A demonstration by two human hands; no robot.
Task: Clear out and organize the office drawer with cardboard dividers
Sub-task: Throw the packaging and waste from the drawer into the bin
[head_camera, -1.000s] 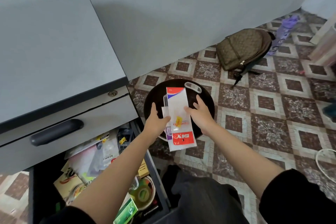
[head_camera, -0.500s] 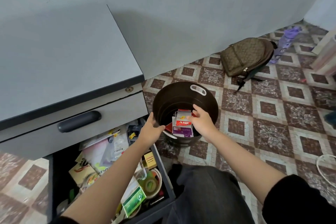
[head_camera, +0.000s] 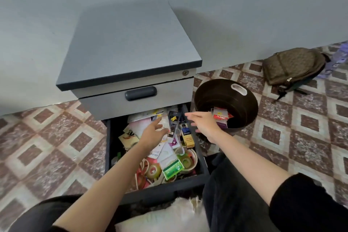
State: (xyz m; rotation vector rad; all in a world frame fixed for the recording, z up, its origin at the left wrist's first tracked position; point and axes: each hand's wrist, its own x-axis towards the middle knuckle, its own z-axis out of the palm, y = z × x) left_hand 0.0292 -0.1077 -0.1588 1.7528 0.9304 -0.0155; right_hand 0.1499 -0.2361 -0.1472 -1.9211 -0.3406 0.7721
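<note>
The lower drawer [head_camera: 108, 158] of a grey cabinet [head_camera: 131, 47] stands pulled out, crammed with packets, cards, tape rolls [head_camera: 185, 160], rubber bands and a green box [head_camera: 172, 168]. My left hand [head_camera: 153, 132] hovers over the packets at the drawer's back, fingers spread and holding nothing. My right hand [head_camera: 202, 122] is above the drawer's right edge, fingers straight, empty. To the right stands a dark brown bin [head_camera: 212, 91] with the red-and-white packets [head_camera: 221, 116] lying inside.
A brown backpack [head_camera: 293, 67] lies on the tiled floor by the wall at the right, a purple thing behind it. The upper drawer with a dark handle [head_camera: 140, 92] is closed. My black-clad legs and a white cushion [head_camera: 160, 216] are at the front.
Both hands let go of the packets, which now lie in the bin, and moved left from the bin to over the open drawer. The view swung left.
</note>
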